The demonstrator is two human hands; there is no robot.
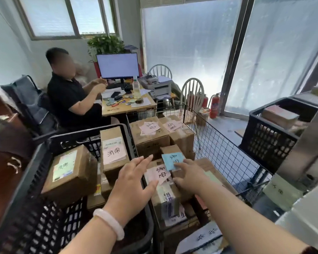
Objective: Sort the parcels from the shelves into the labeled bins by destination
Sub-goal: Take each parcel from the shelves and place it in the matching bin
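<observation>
Both hands over the wire-mesh bin. Left hand has fingers spread wide, flat on the pink-labelled parcel; right hand also holds nothing, fingers loosely extended, tips on the blue note. Best move, I'd say — read both labels before lifting, then grip the box by its sides, not the paper. Mesh bin is packed with labelled cartons. Black crate on the left holds two tagged boxes; far black crate has one or two parcels — hard to tell.
</observation>
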